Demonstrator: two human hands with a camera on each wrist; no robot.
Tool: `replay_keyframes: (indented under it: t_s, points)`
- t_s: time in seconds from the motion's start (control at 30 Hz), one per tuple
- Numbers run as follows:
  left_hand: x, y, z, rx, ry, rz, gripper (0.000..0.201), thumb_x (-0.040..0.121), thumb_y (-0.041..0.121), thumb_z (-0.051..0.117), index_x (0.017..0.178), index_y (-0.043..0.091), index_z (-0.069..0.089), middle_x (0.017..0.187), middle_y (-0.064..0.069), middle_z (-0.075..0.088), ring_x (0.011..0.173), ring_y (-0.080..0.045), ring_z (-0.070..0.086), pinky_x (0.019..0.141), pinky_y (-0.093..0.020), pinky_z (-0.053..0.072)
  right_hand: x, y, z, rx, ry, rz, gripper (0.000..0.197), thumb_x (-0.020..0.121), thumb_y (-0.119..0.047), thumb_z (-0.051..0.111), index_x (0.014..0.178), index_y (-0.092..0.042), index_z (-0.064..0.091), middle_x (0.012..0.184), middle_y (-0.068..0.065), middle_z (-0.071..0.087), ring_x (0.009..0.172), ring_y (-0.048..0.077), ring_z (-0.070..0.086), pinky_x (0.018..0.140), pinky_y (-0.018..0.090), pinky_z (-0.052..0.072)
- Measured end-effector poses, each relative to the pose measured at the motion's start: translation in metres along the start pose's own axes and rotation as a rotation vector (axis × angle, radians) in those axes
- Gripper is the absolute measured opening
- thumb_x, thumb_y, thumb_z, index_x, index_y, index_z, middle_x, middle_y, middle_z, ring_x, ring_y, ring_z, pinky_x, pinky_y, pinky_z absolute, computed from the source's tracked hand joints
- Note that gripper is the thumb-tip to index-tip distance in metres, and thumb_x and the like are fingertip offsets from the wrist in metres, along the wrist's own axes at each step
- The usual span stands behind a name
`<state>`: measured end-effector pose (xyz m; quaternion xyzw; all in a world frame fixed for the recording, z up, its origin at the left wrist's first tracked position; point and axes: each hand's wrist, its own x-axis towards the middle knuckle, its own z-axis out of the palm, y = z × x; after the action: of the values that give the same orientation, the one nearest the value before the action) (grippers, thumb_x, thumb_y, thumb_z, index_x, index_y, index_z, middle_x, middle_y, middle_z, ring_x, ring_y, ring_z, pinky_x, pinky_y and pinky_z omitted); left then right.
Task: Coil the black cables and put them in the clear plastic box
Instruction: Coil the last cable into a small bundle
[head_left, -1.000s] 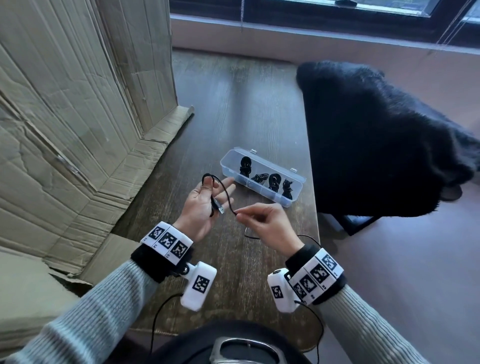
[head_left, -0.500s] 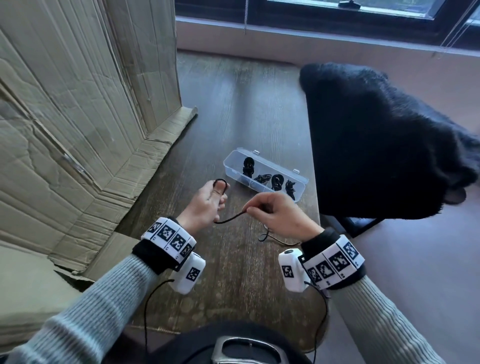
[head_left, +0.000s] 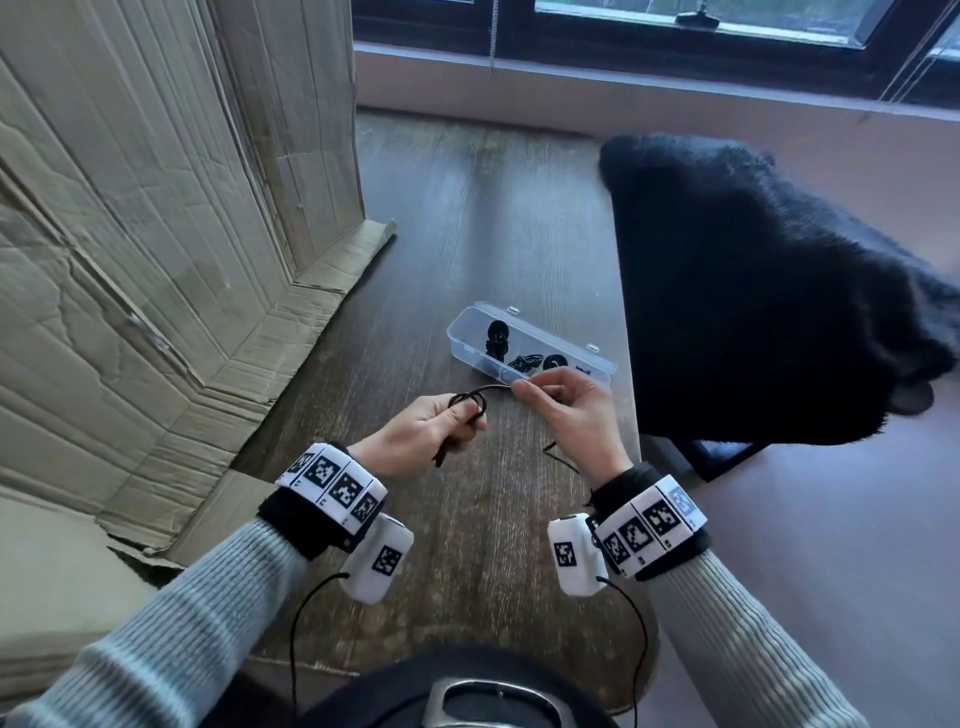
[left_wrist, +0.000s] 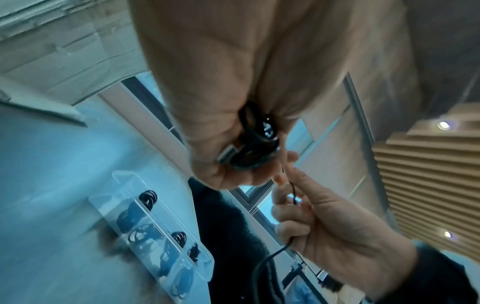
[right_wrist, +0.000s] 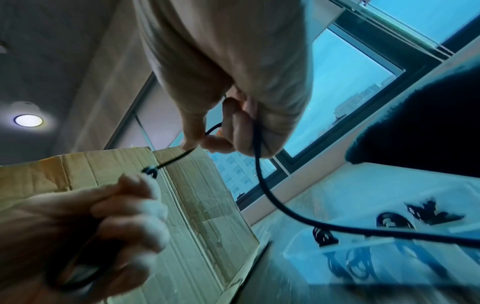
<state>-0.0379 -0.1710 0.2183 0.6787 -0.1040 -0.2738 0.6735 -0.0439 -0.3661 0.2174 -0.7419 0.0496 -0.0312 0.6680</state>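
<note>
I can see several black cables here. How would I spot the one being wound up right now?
Start at the dark wooden table and find the clear plastic box on it. Just in front of the box, two hands meet: the left hand grips a small coil, the right hand pinches its loose end. This cable is the only one outside the box, stretched between the hands.

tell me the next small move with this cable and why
Probably wrap one more loop: the right hand should swing the strand it pinches around the small coil the left hand holds. The cable runs between the hands and more hangs loose below the right hand, so it isn't ready for the clear box.
</note>
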Motion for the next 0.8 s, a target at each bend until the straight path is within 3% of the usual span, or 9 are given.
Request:
replay_keyframes:
  t_s: [0.1, 0.17, 0.23, 0.37, 0.43, 0.5, 0.6, 0.73, 0.8]
  points:
    - [0.003, 0.001, 0.005, -0.259, 0.087, 0.002, 0.024, 0.098, 0.022, 0.037, 0.084, 0.010, 0.053, 0.089, -0.002, 0.066, 0.093, -0.016, 0.065, 0.089, -0.038, 0.049, -0.011, 0.006, 0.008, 0.062, -0.094, 0.038, 0.009, 0.086, -0.023, 0.066, 0.087, -0.014, 0.067, 0.072, 0.000, 0.065, 0.054, 0.008, 0.049, 0.051, 0.028, 0.040]
    - [0.006, 0.001, 0.007, -0.469, 0.102, 0.009, 0.024, 0.098, 0.025, 0.036, 0.084, 0.010, 0.050, 0.116, -0.011, 0.065, 0.114, -0.024, 0.060, 0.098, -0.043, 0.045, -0.017, 0.011, 0.014, 0.144, -0.107, 0.042, 0.009, 0.090, -0.018, 0.062, 0.090, -0.009, 0.062, 0.072, 0.004, 0.063, 0.056, 0.014, 0.048, 0.052, 0.029, 0.040]
    - [0.007, 0.002, 0.010, -0.617, 0.125, 0.029, 0.026, 0.100, 0.023, 0.031, 0.086, 0.009, 0.047, 0.129, -0.016, 0.058, 0.119, -0.028, 0.056, 0.102, -0.045, 0.041, -0.021, 0.014, 0.018, 0.198, -0.085, 0.025, 0.008, 0.088, -0.015, 0.065, 0.086, -0.008, 0.062, 0.069, 0.007, 0.063, 0.055, 0.016, 0.049, 0.050, 0.027, 0.042]
    - [0.009, 0.001, 0.021, -0.709, 0.180, 0.066, 0.026, 0.102, 0.022, 0.027, 0.095, 0.008, 0.047, 0.127, -0.018, 0.058, 0.121, -0.028, 0.055, 0.104, -0.045, 0.041, -0.027, 0.015, 0.030, 0.194, -0.087, 0.035, 0.014, 0.083, -0.006, 0.070, 0.081, 0.007, 0.064, 0.069, 0.011, 0.067, 0.046, 0.009, 0.047, 0.043, 0.020, 0.041]
    - [0.011, 0.001, 0.023, -0.701, 0.240, 0.068, 0.025, 0.102, 0.023, 0.025, 0.094, 0.010, 0.045, 0.115, -0.017, 0.065, 0.117, -0.029, 0.058, 0.100, -0.047, 0.043, -0.029, 0.018, 0.036, 0.191, -0.141, 0.050, 0.012, 0.082, -0.005, 0.071, 0.088, 0.005, 0.069, 0.071, 0.010, 0.070, 0.047, 0.010, 0.052, 0.046, 0.019, 0.045]
    - [0.013, 0.002, 0.018, -0.694, 0.342, 0.084, 0.025, 0.102, 0.024, 0.027, 0.092, 0.011, 0.046, 0.092, -0.012, 0.070, 0.105, -0.032, 0.064, 0.092, -0.051, 0.047, -0.032, 0.022, 0.036, 0.167, -0.246, 0.055, 0.018, 0.085, -0.004, 0.067, 0.102, -0.011, 0.071, 0.074, 0.008, 0.071, 0.056, 0.016, 0.056, 0.053, 0.022, 0.048]
    - [0.013, 0.000, 0.011, -0.596, 0.447, 0.097, 0.024, 0.102, 0.025, 0.030, 0.091, 0.012, 0.046, 0.063, 0.001, 0.054, 0.063, -0.019, 0.065, 0.077, -0.041, 0.054, -0.037, 0.027, 0.032, 0.020, -0.400, 0.062, 0.021, 0.093, -0.008, 0.059, 0.108, -0.019, 0.068, 0.077, 0.009, 0.071, 0.065, 0.025, 0.056, 0.060, 0.037, 0.049]
    - [0.008, -0.001, 0.007, -0.324, 0.344, 0.079, 0.010, 0.101, 0.020, 0.034, 0.105, 0.013, 0.040, 0.066, -0.004, 0.039, 0.041, -0.007, 0.039, 0.060, -0.031, 0.056, -0.036, 0.023, 0.019, -0.229, -0.502, 0.067, 0.017, 0.093, -0.023, 0.061, 0.081, -0.012, 0.067, 0.062, 0.001, 0.059, 0.050, 0.007, 0.047, 0.049, 0.022, 0.039]
    - [0.007, -0.004, 0.002, -0.264, 0.260, 0.034, 0.031, 0.101, 0.016, 0.036, 0.126, 0.028, 0.023, 0.070, -0.006, 0.042, 0.040, -0.007, 0.037, 0.058, -0.031, 0.052, -0.034, 0.016, 0.011, -0.316, -0.584, 0.057, 0.020, 0.093, -0.023, 0.061, 0.083, -0.007, 0.069, 0.062, 0.001, 0.055, 0.050, 0.004, 0.043, 0.049, 0.019, 0.036]
